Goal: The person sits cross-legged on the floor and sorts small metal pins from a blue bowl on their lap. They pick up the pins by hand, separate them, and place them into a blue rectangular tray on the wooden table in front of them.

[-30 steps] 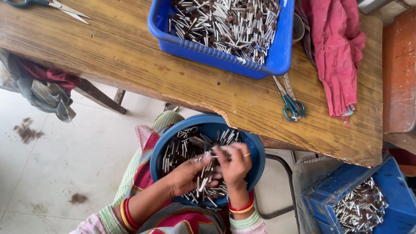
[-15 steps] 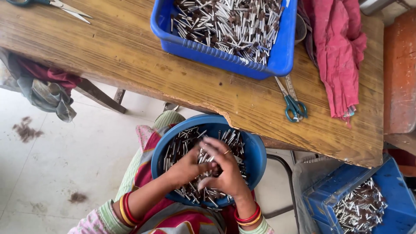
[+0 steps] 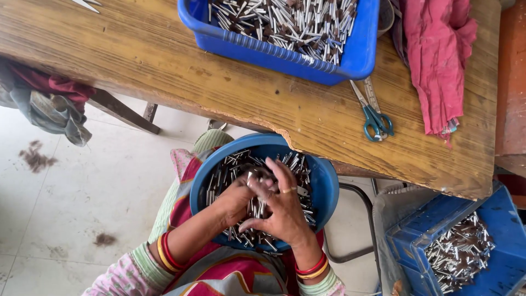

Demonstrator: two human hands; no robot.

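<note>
1. In the head view, we see a round blue bowl [image 3: 323, 186] resting on our lap, its far edge tucked just under the chipped edge of the wooden table [image 3: 164, 66]. It is filled with small metal pins [image 3: 224, 170], silver with dark ends, lying in a loose heap.
2. Our left hand [image 3: 238, 197] sits inside the bowl on top of the heap, its fingers curled around a small bunch of pins; the bunch pokes out between the two hands near the middle of the bowl.
3. Our right hand [image 3: 282, 211] lies just beside the left and touches it. Its fingers [image 3: 276, 170] are spread and bent over the same bunch, the fingertips pressing on the pins from above. A ring shows on one finger, and bangles circle both wrists.
4. More pins lie under and around both palms, touching them on all sides.
5. On the table, a blue tray [image 3: 285, 55] holds many more pins of the same kind. Green-handled scissors [image 3: 375, 118] lie just beside it, near a crumpled pink cloth [image 3: 438, 60].
6. On the floor at lower right, a blue crate [image 3: 504, 219] holds another heap of pins.
</note>
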